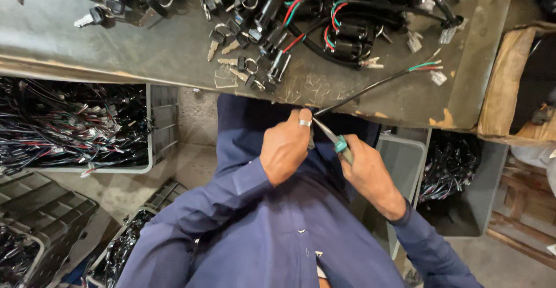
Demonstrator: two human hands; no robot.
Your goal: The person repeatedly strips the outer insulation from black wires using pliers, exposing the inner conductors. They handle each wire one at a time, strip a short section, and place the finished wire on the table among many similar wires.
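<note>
working the cable end — left hand (285, 146) pinching the black cable (370, 88) off the worktop (174, 50) edge, right hand (365, 169) closed round teal-handled pliers (331, 137); next, likely a steady squeeze at the tip.

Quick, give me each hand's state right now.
Left hand: closed, pinching the black cable at its near end.
Right hand: closed on the teal-handled pliers, tips at the cable end.
</note>
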